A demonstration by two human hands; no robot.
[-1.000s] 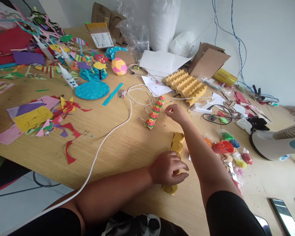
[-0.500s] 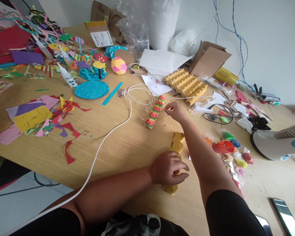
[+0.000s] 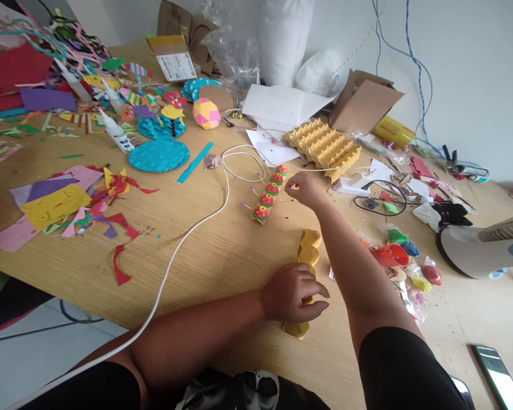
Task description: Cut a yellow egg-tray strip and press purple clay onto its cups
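Note:
A small caterpillar craft (image 3: 268, 194) of red and green discs on a yellow strip lies mid-table, with thin bead-tipped pins sticking out of its sides. My right hand (image 3: 304, 188) is stretched out to its right side, fingers pinched on a pin beside the far discs. My left hand (image 3: 293, 292) rests near the front edge, fingers curled over a yellow egg-carton strip (image 3: 307, 251) that runs away from me under the hand.
A white cable (image 3: 188, 233) loops across the table. Coloured paper scraps (image 3: 64, 208) lie left, a glue bottle (image 3: 116, 132) and teal discs (image 3: 159, 155) behind. A yellow egg tray (image 3: 322, 148), cardboard box (image 3: 361, 102), clay bags (image 3: 404, 265), a fan (image 3: 483, 250) and phones (image 3: 496, 381) lie right.
My right hand has crept slightly up and left along the caterpillar's side, staying pinched. The left hand and the yellow strip have not moved.

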